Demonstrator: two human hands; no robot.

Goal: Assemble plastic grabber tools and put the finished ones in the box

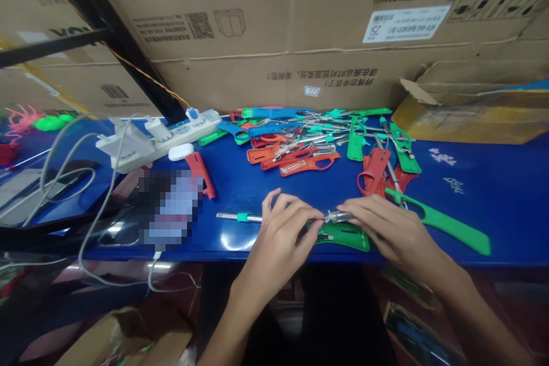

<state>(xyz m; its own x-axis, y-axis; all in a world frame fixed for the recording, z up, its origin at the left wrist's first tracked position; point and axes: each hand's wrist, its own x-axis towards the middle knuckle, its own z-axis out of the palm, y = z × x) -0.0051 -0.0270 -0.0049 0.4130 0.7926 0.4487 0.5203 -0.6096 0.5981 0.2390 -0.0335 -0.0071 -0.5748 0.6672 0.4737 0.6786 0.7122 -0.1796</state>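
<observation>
Near the front edge of the blue table, both my hands meet over a green lighter casing half (345, 237). My left hand (285, 229) is closed, thumb and forefinger pinched at a small white end; what lies between them is too small to make out. A metal lighter tube with a teal collar (243, 217) sticks out to the left from behind this hand. My right hand (392, 231) is closed on a small silvery cylinder (340, 216), pointing it toward the left fingertips. Close to its wrist lies another green casing piece (458, 223).
Behind my hands spreads a pile of red, blue and green casings and metal tubes (300, 140). At left are a power strip (171, 140), white cables and a phone (171, 206). Cardboard boxes (274, 28) wall the back; an open carton (472, 114) stands back right.
</observation>
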